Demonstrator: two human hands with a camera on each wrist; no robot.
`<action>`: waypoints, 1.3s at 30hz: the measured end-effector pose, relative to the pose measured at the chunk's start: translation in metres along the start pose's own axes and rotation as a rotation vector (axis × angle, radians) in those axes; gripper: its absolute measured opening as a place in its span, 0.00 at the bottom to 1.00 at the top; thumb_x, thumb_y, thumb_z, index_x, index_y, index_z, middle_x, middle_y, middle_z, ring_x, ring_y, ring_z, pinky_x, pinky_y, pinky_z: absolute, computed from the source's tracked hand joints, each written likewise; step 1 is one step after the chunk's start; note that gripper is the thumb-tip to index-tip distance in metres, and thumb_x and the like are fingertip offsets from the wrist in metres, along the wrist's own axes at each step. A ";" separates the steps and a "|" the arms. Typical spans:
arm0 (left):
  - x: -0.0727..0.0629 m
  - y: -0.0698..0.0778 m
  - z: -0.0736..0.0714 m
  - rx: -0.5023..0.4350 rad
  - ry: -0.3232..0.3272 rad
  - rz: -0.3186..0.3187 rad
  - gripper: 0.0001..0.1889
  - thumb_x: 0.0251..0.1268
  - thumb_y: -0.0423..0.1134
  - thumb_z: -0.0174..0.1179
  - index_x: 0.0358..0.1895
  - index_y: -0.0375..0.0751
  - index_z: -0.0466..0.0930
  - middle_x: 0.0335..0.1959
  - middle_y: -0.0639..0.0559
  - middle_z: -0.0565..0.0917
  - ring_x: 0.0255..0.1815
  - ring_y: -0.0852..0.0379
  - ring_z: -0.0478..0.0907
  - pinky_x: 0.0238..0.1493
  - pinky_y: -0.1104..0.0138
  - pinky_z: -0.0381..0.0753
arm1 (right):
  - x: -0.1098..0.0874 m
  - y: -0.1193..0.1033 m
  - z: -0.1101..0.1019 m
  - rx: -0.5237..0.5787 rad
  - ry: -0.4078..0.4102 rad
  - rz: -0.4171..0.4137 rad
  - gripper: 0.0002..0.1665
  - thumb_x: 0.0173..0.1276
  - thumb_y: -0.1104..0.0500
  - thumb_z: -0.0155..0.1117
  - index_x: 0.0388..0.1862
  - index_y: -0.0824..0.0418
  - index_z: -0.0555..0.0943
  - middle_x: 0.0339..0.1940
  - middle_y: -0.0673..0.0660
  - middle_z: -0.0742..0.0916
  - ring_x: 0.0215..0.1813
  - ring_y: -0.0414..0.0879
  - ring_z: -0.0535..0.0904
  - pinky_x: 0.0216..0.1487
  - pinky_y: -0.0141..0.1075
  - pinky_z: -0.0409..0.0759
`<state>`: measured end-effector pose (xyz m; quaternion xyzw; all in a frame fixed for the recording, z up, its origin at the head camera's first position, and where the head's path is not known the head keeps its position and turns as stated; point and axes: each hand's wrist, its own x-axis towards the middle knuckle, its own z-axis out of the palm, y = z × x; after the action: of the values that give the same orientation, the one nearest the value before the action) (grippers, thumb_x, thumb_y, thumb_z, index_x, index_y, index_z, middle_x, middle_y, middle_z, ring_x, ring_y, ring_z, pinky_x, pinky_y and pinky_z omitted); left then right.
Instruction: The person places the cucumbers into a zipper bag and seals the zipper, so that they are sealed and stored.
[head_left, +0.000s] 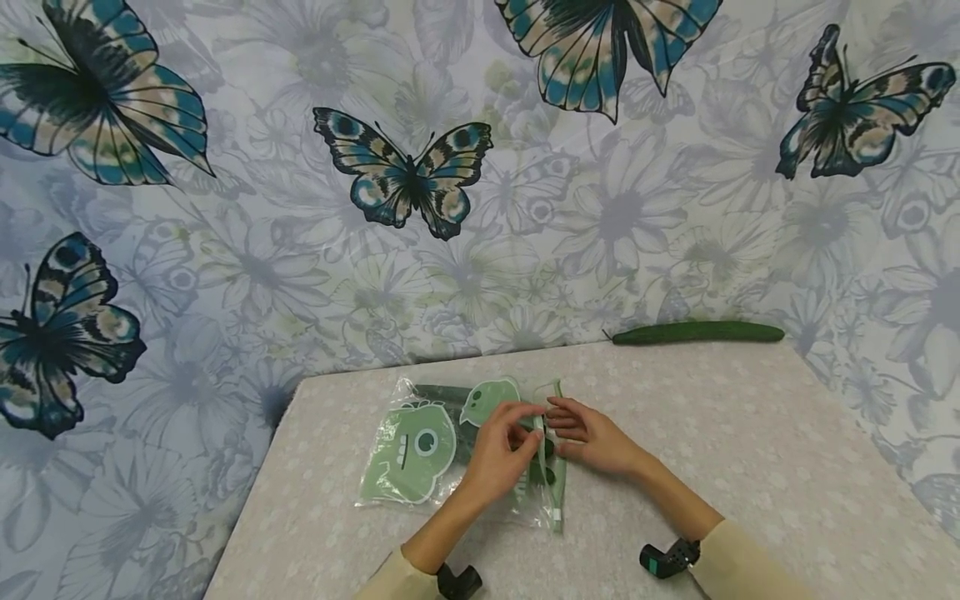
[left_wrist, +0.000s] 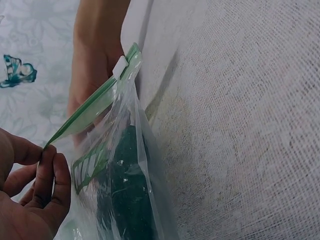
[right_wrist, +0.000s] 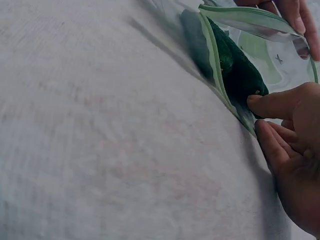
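A clear zip bag (head_left: pixel 412 475) with green monster prints lies on the table, its mouth parted toward the right. Dark green cucumbers (right_wrist: pixel 242 70) are inside, their ends near the opening. My left hand (head_left: pixel 498 450) pinches the upper green rim between thumb and fingertips and holds it raised. At the mouth, my right hand (head_left: pixel 600 437) grips the lower rim, thumb on the inner side by a cucumber's tip and fingers beneath. A white slider (left_wrist: pixel 119 67) sits near one end of the green zip strip. Plastic and prints partly hide the bag's contents.
Another cucumber (head_left: pixel 697 333) lies at the table's far right edge, against the wall. A pale patterned cloth covers the table (head_left: pixel 750 450). Butterfly-printed fabric (head_left: pixel 562 250) hangs right behind it.
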<state>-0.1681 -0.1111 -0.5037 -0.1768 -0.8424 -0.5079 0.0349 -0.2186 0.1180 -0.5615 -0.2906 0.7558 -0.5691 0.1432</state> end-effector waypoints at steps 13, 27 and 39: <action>0.001 -0.001 -0.002 -0.002 0.013 -0.011 0.18 0.74 0.32 0.65 0.63 0.48 0.87 0.57 0.51 0.84 0.33 0.67 0.79 0.41 0.72 0.85 | 0.005 -0.003 0.019 -0.145 0.188 0.023 0.40 0.72 0.59 0.76 0.79 0.62 0.71 0.68 0.65 0.85 0.65 0.59 0.87 0.63 0.42 0.88; 0.001 -0.006 -0.004 -0.005 0.020 0.007 0.20 0.73 0.31 0.66 0.63 0.54 0.87 0.58 0.50 0.84 0.34 0.67 0.81 0.42 0.73 0.86 | -0.044 0.012 -0.092 -0.107 0.350 0.033 0.31 0.76 0.62 0.72 0.72 0.73 0.76 0.58 0.75 0.87 0.53 0.38 0.90 0.53 0.27 0.88; 0.001 -0.002 -0.002 -0.006 0.018 0.010 0.20 0.73 0.31 0.66 0.62 0.55 0.87 0.59 0.52 0.84 0.33 0.67 0.80 0.42 0.73 0.85 | -0.086 0.023 -0.217 -0.495 0.595 0.261 0.31 0.81 0.48 0.65 0.72 0.68 0.78 0.66 0.74 0.84 0.60 0.48 0.84 0.55 0.34 0.85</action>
<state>-0.1697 -0.1136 -0.5047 -0.1766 -0.8397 -0.5117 0.0443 -0.2758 0.3433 -0.5258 -0.0407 0.9089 -0.4063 -0.0848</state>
